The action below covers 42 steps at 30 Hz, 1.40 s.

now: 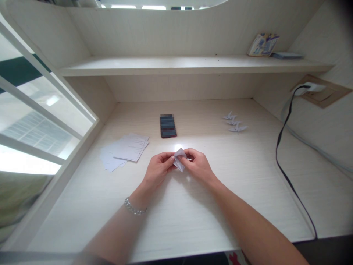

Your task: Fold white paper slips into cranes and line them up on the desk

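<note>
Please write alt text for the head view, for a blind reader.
The left hand and right hand hold a folded white paper at a pale desk. Loose sheets lie left; a phone and folded figures lie behind.

small white folded paper piece [179, 159], pointed, partly folded, held just above desk centre, pinched from both sides by fingertips

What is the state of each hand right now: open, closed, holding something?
Left hand: closed, pinching the folded paper by its left side.
Right hand: closed, pinching the same folded paper from the right.
</note>
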Motion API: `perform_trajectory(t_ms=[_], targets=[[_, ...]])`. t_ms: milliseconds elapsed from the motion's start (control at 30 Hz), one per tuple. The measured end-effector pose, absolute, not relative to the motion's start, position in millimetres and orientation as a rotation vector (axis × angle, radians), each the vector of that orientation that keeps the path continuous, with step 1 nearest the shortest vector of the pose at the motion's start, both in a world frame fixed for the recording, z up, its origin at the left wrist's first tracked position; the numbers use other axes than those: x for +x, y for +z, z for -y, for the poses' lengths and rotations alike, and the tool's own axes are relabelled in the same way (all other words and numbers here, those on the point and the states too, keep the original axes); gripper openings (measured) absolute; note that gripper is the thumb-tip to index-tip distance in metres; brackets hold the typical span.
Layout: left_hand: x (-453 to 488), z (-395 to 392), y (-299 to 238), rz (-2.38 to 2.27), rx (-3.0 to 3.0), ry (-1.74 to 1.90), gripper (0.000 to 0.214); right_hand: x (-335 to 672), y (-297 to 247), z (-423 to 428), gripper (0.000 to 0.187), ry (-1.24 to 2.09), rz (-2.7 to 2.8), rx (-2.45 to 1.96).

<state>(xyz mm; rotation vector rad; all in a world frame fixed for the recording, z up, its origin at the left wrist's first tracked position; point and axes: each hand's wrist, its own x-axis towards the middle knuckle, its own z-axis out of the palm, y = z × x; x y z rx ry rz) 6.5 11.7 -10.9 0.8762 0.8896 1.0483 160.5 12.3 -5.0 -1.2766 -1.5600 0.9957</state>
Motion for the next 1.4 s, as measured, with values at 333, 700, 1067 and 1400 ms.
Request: perform_trajectory(t_ms=[333, 700, 1067, 1400], targets=[[6.8, -11.5, -8.4, -0.894, 0.868, 1.056, 0.025, 160.6, -5.2, -11.8, 0.018, 0.996, 1.556, -1.28], [3.3, -11.9, -10.9, -0.972, 0.909, 1.077, 0.023, 164.6, -6.3, -17.6, 0.019, 1.199, 1.521, -1.161], [1.6, -13.6, -16.6, -1.104, 1.064, 1.092, 0.028, 162.8, -10.0, -18.9, 0.026, 1.436, 1.353, -1.114], [3.7, -13.4, -13.9, -1.134, 1.088, 1.08, 0.029, 161.8, -9.4, -18.2, 0.027, 1.428, 1.37, -1.135]])
